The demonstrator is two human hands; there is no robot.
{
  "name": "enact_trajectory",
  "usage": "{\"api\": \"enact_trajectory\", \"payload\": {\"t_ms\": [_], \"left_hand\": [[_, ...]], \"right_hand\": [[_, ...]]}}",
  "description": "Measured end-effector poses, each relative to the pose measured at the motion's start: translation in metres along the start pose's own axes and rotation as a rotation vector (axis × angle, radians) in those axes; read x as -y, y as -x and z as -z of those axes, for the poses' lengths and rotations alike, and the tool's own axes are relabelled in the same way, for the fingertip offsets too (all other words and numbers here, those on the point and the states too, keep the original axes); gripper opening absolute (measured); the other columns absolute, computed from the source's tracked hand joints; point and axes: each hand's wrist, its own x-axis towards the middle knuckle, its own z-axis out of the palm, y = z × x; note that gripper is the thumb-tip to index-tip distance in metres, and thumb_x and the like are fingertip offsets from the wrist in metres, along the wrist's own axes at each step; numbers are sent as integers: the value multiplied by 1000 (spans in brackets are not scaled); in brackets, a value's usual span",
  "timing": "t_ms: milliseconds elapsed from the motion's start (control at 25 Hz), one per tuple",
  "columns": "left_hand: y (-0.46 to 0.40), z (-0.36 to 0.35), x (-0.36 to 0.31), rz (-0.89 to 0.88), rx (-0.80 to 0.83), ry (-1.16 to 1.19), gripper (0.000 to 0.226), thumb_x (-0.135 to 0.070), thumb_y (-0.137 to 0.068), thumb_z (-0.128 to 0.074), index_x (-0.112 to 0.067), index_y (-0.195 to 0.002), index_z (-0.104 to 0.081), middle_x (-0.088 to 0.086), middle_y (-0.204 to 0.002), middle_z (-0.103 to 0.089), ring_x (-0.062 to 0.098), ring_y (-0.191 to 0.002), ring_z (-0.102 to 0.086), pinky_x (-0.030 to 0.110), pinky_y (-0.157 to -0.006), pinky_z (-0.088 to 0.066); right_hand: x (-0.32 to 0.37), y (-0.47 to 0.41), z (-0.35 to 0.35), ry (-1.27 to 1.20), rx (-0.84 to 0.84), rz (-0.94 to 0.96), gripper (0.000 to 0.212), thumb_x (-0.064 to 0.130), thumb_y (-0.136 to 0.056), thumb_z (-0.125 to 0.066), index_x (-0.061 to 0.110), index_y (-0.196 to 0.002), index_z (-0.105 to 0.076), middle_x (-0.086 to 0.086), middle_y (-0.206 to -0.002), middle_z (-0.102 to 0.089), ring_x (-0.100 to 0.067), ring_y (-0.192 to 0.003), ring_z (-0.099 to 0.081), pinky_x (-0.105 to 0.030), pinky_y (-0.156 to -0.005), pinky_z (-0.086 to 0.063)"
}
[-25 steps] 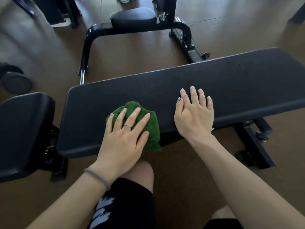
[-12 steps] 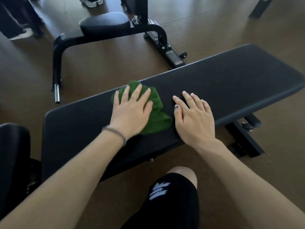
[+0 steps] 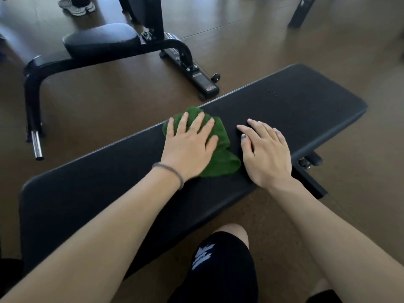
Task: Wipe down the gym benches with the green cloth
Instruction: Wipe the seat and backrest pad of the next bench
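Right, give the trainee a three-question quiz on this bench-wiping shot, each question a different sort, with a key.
1. True or false: the left hand presses the cloth flat on the bench.
2. Where is the right hand? A) lifting the cloth B) flat on the bench beside the cloth C) on the floor
3. Fill in: the cloth's far end reaches the bench's ____ edge.

Key: 1 true; 2 B; 3 far
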Motion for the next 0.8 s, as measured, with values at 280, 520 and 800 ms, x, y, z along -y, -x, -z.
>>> {"api": "enact_trajectory", "payload": {"t_ms": [280,520,800], "left_hand": [[21,2,2,-243,35,-15,59,-61,-102,-14,-46,-159,-20,-12,-170,-14,24,-158,-9,51,-127,-3],[-3,-2,-22,-157,-7,-35,62,-60,-103,-14,-38,-161,-20,-7,-171,-14,28,-158,-7,54,-126,-2],[-24,-1,-23,-211,40,-23,63,-63,-100,-10,-44,-160,-18,-15,-170,-11,22,-158,-6,49,-127,0]], "right_hand": [[1,-1,1,4,-7,-6,59,44,-102,-18,31,-144,-58,6,-159,-47,-14,-150,-35,-39,-126,-18],[-10,-9,1,-6,-30,-1,58,42,-104,-21,24,-144,-59,1,-157,-50,-17,-148,-38,-42,-126,-19],[-33,-34,1,-89,-162,-92,42,32,-107,-36,21,-126,-72,3,-142,-62,-15,-138,-49,-42,-122,-28]]}}
